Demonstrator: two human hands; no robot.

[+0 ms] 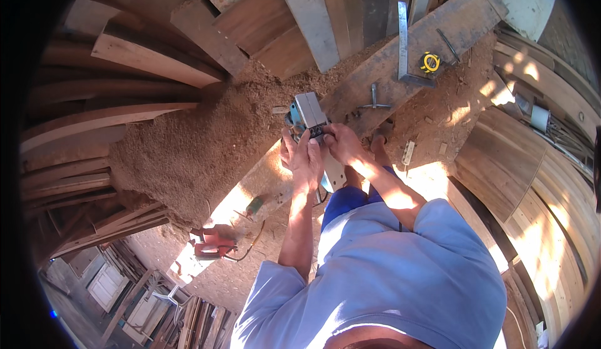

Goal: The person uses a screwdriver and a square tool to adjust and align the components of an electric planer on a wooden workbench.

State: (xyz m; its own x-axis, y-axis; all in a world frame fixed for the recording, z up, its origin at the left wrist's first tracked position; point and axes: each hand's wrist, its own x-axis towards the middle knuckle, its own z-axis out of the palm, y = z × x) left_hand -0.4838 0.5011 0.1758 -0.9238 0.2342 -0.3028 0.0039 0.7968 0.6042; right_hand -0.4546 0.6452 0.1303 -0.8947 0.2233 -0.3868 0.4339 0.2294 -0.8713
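Note:
A teal and grey electric hand planer [308, 116] is turned with its flat metal sole facing up, held over a long wooden workbench beam [400, 61]. My left hand [305, 159] wraps the planer's body from below. My right hand [342, 142] grips the planer's near side, fingers pressed at the middle of the tool next to the sole. Both forearms come up from my blue shirt at the lower edge.
A big heap of sawdust [188, 155] lies left of the bench. On the beam rest a metal square [404, 42], a yellow tape measure [430, 62] and a small T-shaped key [374, 98]. A red power tool [213, 244] sits on the floor. Planks are stacked all around.

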